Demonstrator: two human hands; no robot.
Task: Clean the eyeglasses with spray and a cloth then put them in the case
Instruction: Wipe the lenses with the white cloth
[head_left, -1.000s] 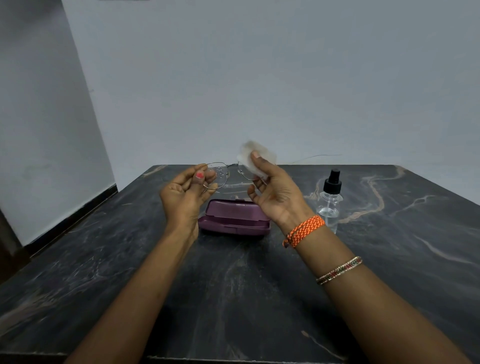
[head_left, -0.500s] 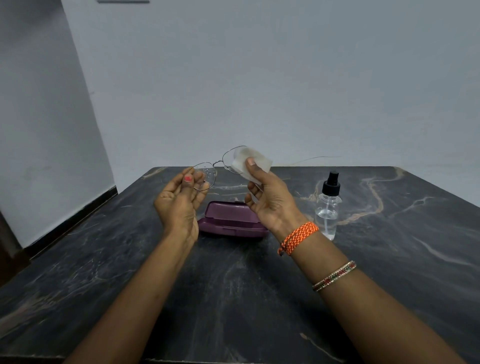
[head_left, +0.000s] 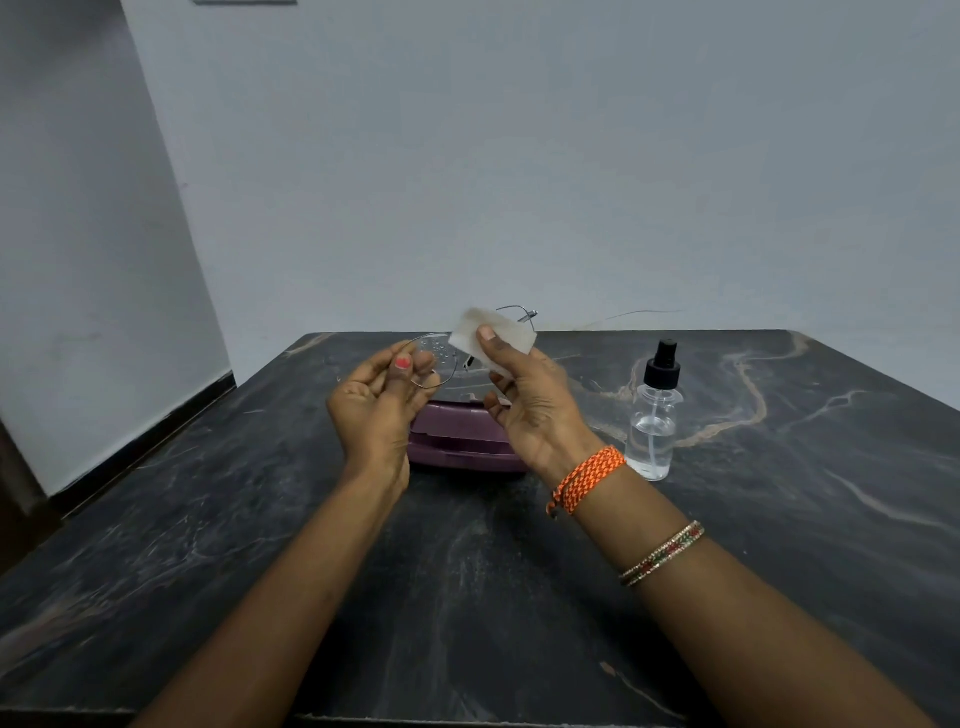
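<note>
White cloth (head_left: 492, 336) pinched over eyeglasses (head_left: 439, 358) lens by right hand (head_left: 530, 405); left hand (head_left: 376, 410) grip clasps other lens.

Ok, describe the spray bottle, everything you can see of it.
The small clear plastic spray bottle stands upright on the dark marbled stone table, right of the purple glasses case. It has a black pump nozzle with no cap on, a thin dip tube inside, and clear liquid filling roughly its lower half. Neither hand touches it.

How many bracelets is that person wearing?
2, both on the right arm: an orange braided bracelet at the wrist, a beaded bracelet further up. None shows on the left.
</note>
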